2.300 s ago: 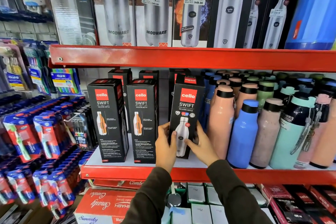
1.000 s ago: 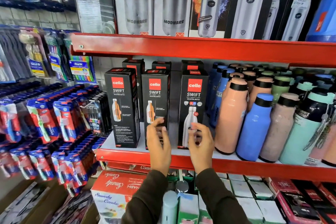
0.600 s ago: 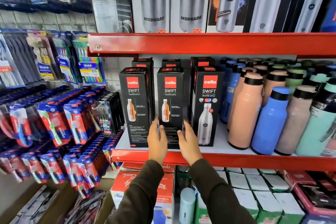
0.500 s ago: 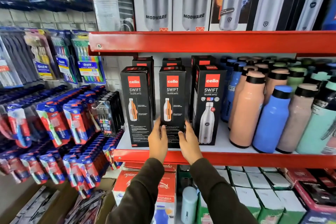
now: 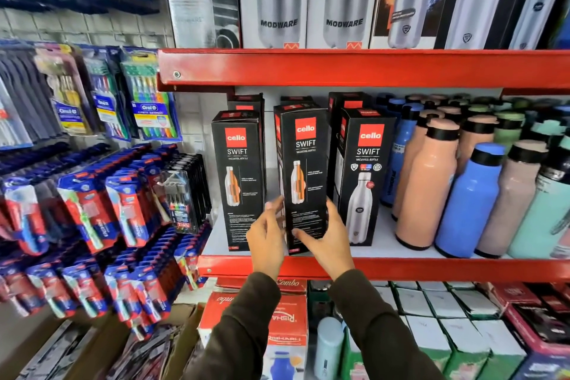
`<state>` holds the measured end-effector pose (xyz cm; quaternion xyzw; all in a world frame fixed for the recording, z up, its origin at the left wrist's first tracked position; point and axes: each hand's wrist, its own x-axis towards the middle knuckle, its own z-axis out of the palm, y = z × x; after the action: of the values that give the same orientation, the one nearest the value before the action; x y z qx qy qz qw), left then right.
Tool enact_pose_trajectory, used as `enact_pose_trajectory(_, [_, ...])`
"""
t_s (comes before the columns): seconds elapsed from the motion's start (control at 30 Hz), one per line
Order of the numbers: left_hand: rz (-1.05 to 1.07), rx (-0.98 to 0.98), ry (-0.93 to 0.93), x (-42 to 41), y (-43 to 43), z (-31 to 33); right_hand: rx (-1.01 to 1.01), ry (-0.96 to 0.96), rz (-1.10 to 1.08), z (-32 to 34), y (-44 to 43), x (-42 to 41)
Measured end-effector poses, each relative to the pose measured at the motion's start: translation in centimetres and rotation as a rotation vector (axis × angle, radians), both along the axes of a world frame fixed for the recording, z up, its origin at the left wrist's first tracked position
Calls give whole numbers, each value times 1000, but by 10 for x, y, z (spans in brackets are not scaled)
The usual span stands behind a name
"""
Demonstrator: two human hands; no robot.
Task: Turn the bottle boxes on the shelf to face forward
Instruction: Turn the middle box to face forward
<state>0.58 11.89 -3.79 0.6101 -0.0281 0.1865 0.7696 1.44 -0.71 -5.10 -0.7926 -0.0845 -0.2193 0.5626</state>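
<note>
Three black Cello Swift bottle boxes stand in the front row on the red shelf (image 5: 431, 268). The middle box (image 5: 303, 163) is tilted and slightly raised, with both my hands low on it. My left hand (image 5: 266, 237) presses its left edge and my right hand (image 5: 327, 237) wraps its lower right side. The left box (image 5: 239, 176) shows a side panel with an orange bottle picture. The right box (image 5: 364, 176) shows its front with a steel bottle picture. More black boxes stand behind them, mostly hidden.
Loose bottles in peach (image 5: 427, 185), blue (image 5: 470, 200) and mint crowd the shelf to the right. The upper red shelf (image 5: 339, 66) carries taller steel-bottle boxes. Toothbrush packs (image 5: 123, 213) hang at the left. Cartons (image 5: 285, 318) are stacked under the shelf.
Both hands left the right box, now standing front-forward, and moved to the middle box. They have closed on it and it has lifted and tipped a little.
</note>
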Motion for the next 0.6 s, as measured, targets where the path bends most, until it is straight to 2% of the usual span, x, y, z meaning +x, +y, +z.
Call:
enact_pose_trajectory(0.3, [43, -49, -45, -1, -9, -6, 16, -22, -72, 10, 0, 4])
enact_pose_trajectory(0.4, [112, 104, -127, 1, -10, -7, 6, -28, -77, 14, -4, 4])
enact_pose_trajectory(0.5, [158, 329, -113, 11, -12, -8, 5, -21, -41, 17, -6, 2])
enact_pose_trajectory(0.6, [128, 383, -104, 17, -12, -10, 19, -21, 6, 19, -7, 3])
